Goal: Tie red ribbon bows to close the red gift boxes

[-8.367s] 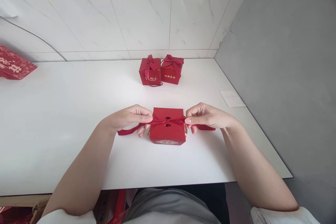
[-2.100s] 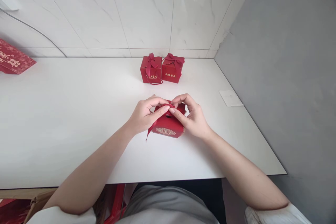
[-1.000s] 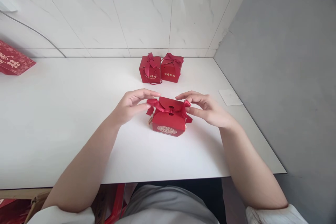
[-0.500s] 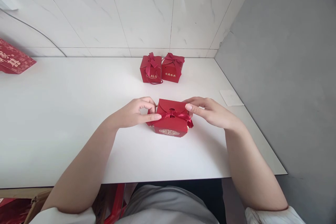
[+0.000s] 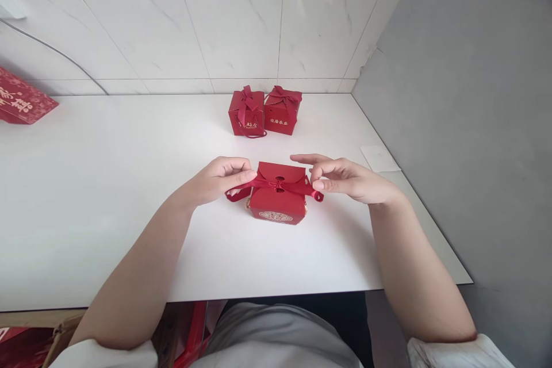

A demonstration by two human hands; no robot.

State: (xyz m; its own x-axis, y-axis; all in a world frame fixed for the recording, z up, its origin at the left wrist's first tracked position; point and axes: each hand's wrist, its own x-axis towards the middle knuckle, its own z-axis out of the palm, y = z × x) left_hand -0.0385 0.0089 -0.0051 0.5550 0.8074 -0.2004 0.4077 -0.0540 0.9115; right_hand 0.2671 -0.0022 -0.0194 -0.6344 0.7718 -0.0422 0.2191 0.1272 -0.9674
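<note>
A small red gift box point(image 5: 277, 205) with a gold round emblem stands on the white table in front of me. Across its top lies a red satin ribbon point(image 5: 297, 188), knotted at the middle over the flap's slot. My left hand point(image 5: 228, 177) pinches the ribbon's left end between thumb and fingers, just off the box's left side. On the other side, my right hand point(image 5: 340, 178) has thumb and a bent finger closed on the ribbon's right end, its index finger stretched out behind the box. A gold trim shows at the box's lower sides.
Two red boxes with tied bows, one point(image 5: 246, 114) beside the other point(image 5: 282, 110), stand at the back by the tiled wall. A red printed package point(image 5: 26, 98) lies far left, a white paper point(image 5: 379, 158) at right. A cardboard box point(image 5: 64, 333) sits below the table edge.
Both hands have moved outward from the box, my left hand to the left with the ribbon's end. The ribbon is now stretched straighter across the top. The box stays in place.
</note>
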